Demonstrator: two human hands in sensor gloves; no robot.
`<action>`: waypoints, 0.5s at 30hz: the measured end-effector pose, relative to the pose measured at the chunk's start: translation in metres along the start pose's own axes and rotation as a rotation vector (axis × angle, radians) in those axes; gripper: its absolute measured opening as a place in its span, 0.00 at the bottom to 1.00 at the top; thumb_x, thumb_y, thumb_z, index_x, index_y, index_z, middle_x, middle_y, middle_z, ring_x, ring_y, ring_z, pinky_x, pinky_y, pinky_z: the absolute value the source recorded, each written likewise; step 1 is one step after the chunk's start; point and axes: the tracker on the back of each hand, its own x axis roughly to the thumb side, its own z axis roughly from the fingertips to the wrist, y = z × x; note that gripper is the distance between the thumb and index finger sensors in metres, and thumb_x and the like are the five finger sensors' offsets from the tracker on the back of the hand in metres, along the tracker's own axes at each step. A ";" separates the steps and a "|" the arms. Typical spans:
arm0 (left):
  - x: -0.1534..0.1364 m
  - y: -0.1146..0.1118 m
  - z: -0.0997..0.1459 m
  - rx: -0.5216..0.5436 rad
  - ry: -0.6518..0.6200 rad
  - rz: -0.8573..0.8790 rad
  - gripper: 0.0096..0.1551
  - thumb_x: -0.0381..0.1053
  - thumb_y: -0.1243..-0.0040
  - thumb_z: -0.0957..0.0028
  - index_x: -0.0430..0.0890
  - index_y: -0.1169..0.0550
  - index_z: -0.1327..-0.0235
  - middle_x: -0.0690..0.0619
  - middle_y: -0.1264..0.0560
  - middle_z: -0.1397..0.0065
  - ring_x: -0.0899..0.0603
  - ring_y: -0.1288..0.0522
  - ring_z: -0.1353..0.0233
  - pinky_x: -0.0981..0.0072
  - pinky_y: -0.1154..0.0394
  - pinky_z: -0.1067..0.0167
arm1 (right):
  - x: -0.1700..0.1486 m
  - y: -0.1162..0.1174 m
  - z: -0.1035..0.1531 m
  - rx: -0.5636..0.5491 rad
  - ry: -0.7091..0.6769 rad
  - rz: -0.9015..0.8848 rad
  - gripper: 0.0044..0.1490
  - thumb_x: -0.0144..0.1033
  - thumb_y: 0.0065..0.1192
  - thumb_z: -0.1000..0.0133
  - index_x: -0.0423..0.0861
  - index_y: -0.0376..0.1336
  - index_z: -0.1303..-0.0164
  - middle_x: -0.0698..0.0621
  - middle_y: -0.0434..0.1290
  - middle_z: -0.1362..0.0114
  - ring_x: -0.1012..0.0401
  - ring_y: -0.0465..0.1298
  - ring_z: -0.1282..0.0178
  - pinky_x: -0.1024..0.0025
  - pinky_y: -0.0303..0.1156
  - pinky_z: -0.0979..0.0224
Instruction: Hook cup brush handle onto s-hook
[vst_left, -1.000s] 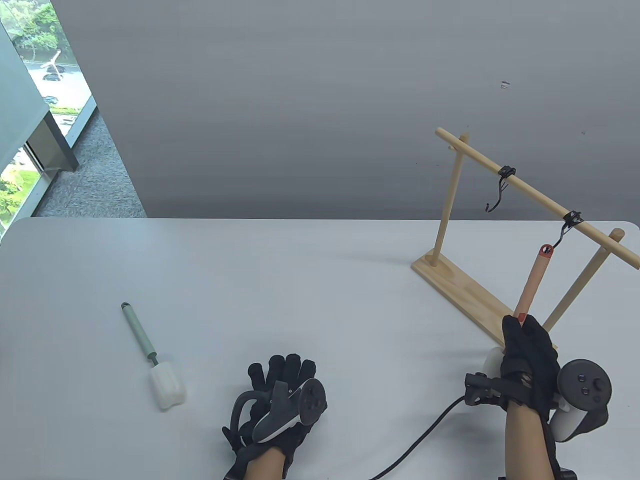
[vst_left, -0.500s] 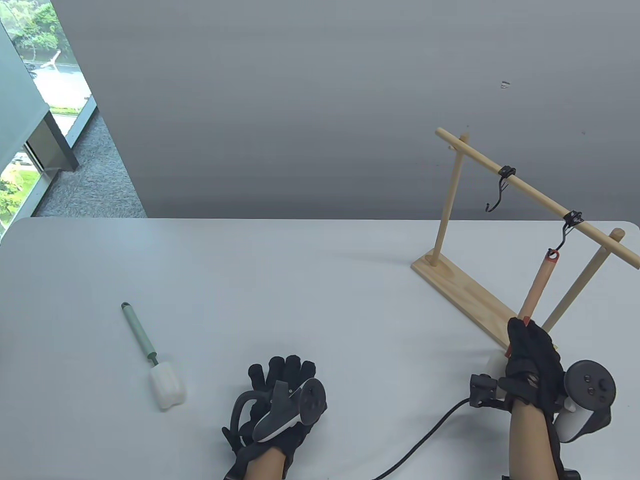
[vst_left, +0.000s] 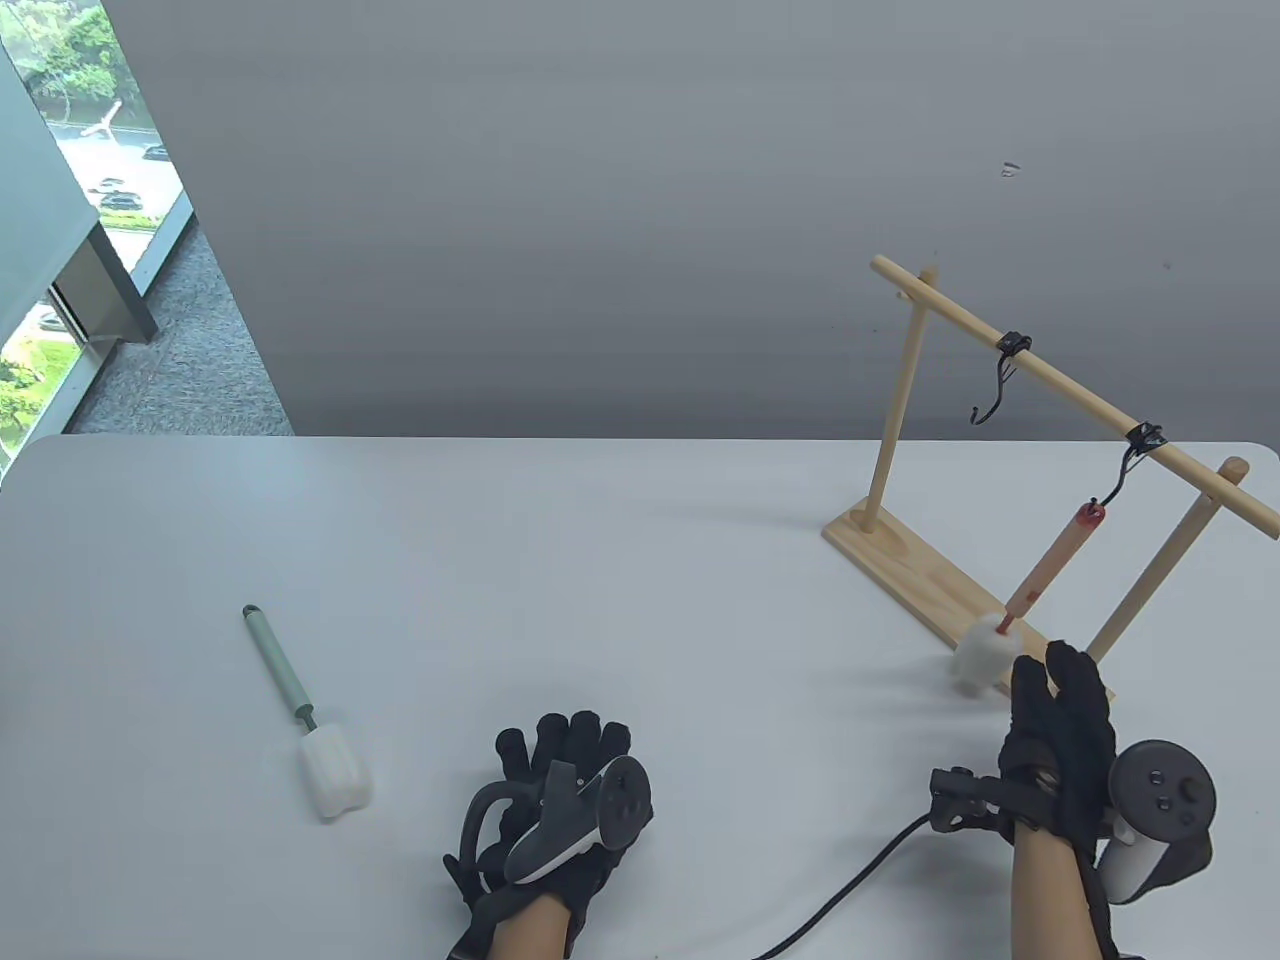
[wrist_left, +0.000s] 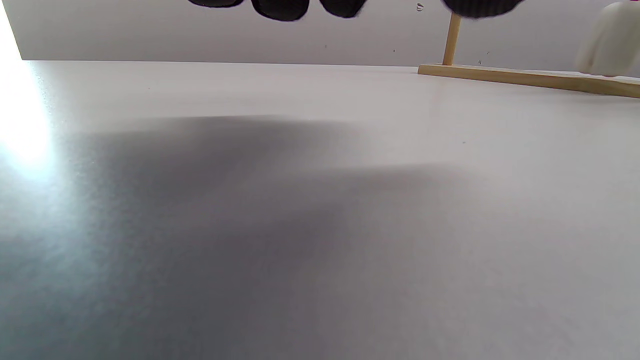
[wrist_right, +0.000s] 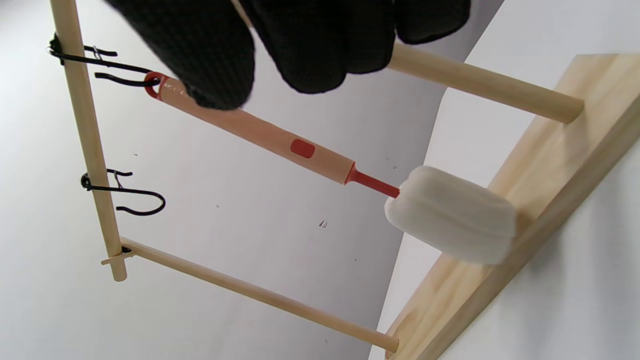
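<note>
Two gloved hands are present over a white table (vst_left: 500, 560), the largest item in view. Toward its right rear stands a light wooden rack (vst_left: 930, 580) with a flat plank base, two uprights and a sloping round crossbar (vst_left: 1075, 395). Two black wire s-hooks hang from that bar: the farther s-hook (vst_left: 995, 390) carries nothing; the nearer s-hook (vst_left: 1125, 475) carries the task item.

Left hand (vst_left: 560, 790), in a black sensor glove with a grey tracker on its back, rests on the table near the front edge, fingers curled under; it grasps nothing.

Right hand (vst_left: 1060, 730), likewise gloved and fitted with a tracker, is held just in front of the rack base. Its fingers (wrist_right: 215, 60) are spread and released; in the right wrist view they are clear of the brush.

Salmon-pink cup brush (vst_left: 1045, 575) with a red end loop and white sponge head (vst_left: 980, 655) hangs by that loop from the nearer s-hook, tilted, head lowest and just above the plank base. Contact between head and base cannot be determined.

Green-handled cup brush (vst_left: 280, 665) with a white sponge head lies flat on the table at left, well apart from both hands.
</note>
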 end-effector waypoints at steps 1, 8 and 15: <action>0.000 0.000 0.000 0.000 0.000 0.000 0.44 0.70 0.54 0.54 0.55 0.43 0.24 0.45 0.43 0.16 0.31 0.43 0.16 0.26 0.53 0.30 | 0.001 0.001 0.001 0.000 -0.015 0.010 0.37 0.39 0.61 0.41 0.31 0.58 0.28 0.32 0.53 0.21 0.32 0.51 0.22 0.27 0.38 0.30; 0.000 0.000 0.000 0.000 0.001 0.003 0.44 0.70 0.54 0.54 0.55 0.42 0.24 0.46 0.43 0.16 0.31 0.43 0.16 0.26 0.53 0.30 | 0.024 0.015 0.017 0.054 -0.192 0.082 0.35 0.39 0.61 0.41 0.31 0.61 0.30 0.32 0.57 0.22 0.31 0.54 0.23 0.28 0.42 0.31; 0.000 0.000 -0.001 0.002 0.000 0.004 0.44 0.70 0.54 0.54 0.55 0.42 0.24 0.46 0.43 0.16 0.31 0.43 0.16 0.26 0.53 0.30 | 0.049 0.039 0.041 0.157 -0.369 0.123 0.34 0.41 0.61 0.42 0.32 0.64 0.33 0.32 0.61 0.24 0.32 0.59 0.25 0.29 0.48 0.32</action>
